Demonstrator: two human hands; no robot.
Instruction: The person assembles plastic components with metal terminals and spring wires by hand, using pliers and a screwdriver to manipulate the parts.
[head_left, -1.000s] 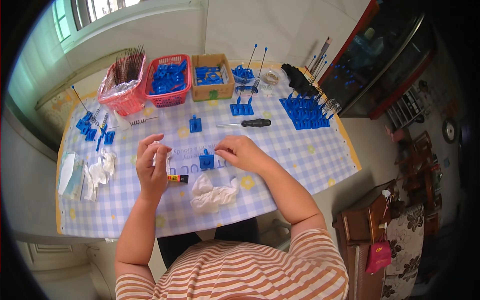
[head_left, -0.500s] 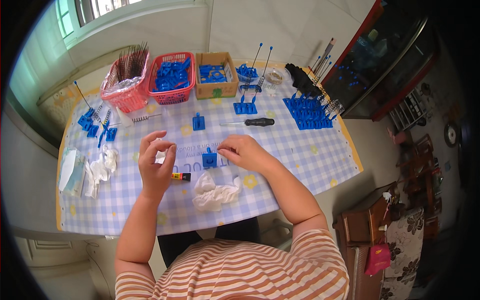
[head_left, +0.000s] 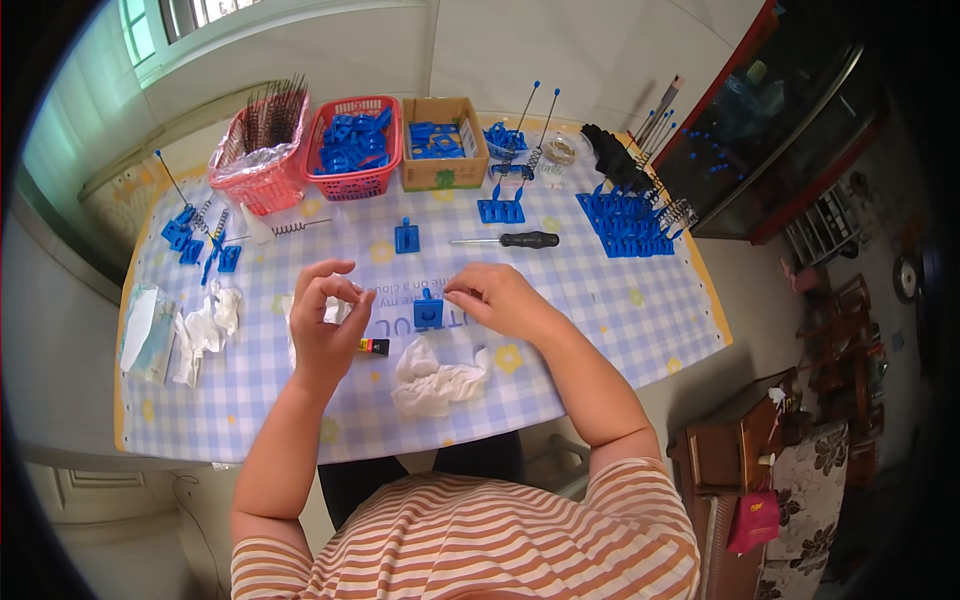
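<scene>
OK, sq. blue plast. pc. (head_left: pixel 429 312)

Looks like a home, judging by a flowered gingham tablecloth (head_left: pixel 650 330) at centre, pale green curtain (head_left: pixel 85 115) beside a window (head_left: pixel 205 12) at ten o'clock, brown wooden furniture (head_left: pixel 715 448) with flower-patterned fabric (head_left: pixel 815 500) at four.

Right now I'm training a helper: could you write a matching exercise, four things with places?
1. nearest square blue plastic piece
2. black-handled screwdriver
3. brown cardboard box
4. small black-capped tube

A. beside a red plastic basket
B. partly hidden by the left hand
C. just beyond the right hand
D. just left of the right hand

1-D; 2-C; 3-A; 4-B
</scene>
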